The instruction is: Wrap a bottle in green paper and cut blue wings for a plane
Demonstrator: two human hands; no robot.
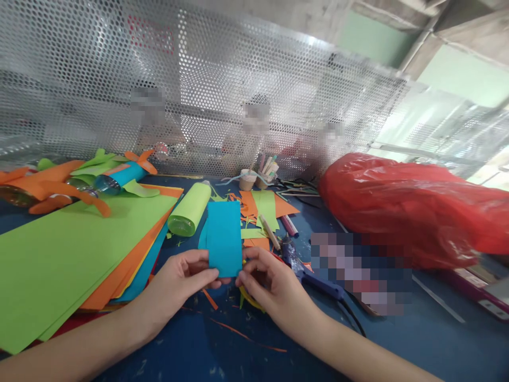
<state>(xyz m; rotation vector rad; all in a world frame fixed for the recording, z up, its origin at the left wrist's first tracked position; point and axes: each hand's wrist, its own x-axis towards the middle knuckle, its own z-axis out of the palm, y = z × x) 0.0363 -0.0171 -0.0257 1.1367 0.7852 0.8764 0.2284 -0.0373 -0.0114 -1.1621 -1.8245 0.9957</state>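
As it's held, blue paper [225, 236] points lengthwise forward.

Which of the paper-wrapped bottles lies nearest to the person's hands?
The light-green bottle just beyond the left hand. It lies right of the paper stack; the others, including the orange bottle and blue bottle, lie farther off, to the left.

Can read no text or number. Noted red marks [151, 34] behind perforated sheet [214, 58], upper left: too blurred.
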